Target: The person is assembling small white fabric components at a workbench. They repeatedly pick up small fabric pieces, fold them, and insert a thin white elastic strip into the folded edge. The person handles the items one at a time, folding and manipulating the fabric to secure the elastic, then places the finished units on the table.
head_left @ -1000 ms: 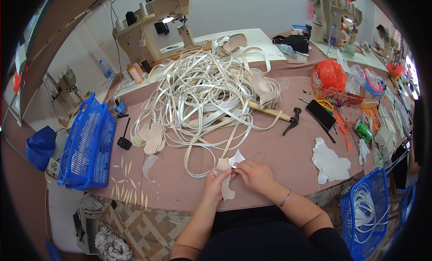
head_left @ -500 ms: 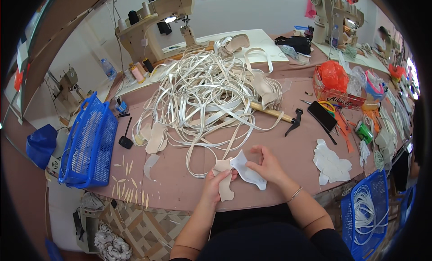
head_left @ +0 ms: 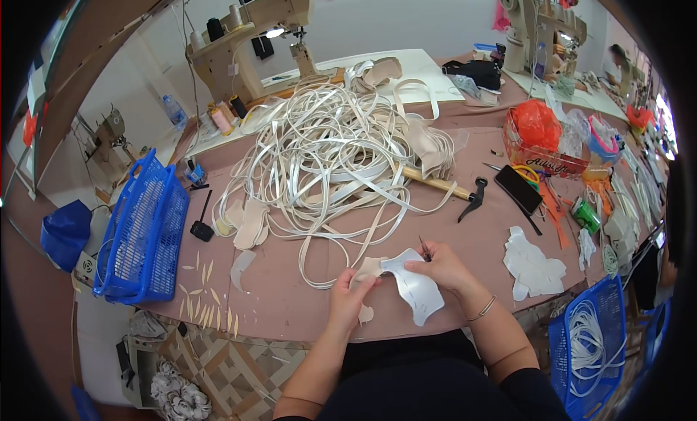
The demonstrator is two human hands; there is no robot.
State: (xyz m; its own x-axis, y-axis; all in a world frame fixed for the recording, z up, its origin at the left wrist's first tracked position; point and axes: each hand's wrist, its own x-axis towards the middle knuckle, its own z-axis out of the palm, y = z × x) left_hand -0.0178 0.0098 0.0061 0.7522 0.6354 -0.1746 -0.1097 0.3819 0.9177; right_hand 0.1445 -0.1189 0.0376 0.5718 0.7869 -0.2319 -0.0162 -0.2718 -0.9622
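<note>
My left hand is closed near the table's front edge. Between its thumb and fingers is a beige shaped leather-like piece, whose lower end hangs below the hand. A white shaped piece with small dark marks along it meets the beige one at a narrow end; I cannot tell whether they are joined. My right hand pinches the white piece at its upper right, thumb on top. From its fingers sticks a slim, dark pointed tool, mostly hidden.
A big tangle of cream and white straps fills the table's middle. A wooden-handled hammer, a phone and stacked white pieces lie to the right. Blue baskets stand at left; another blue basket is lower right.
The white piece has turned, showing its marked face more flatly. My right hand has closed on it, and the pointed tool shows now. The beige piece has tilted in my left hand.
</note>
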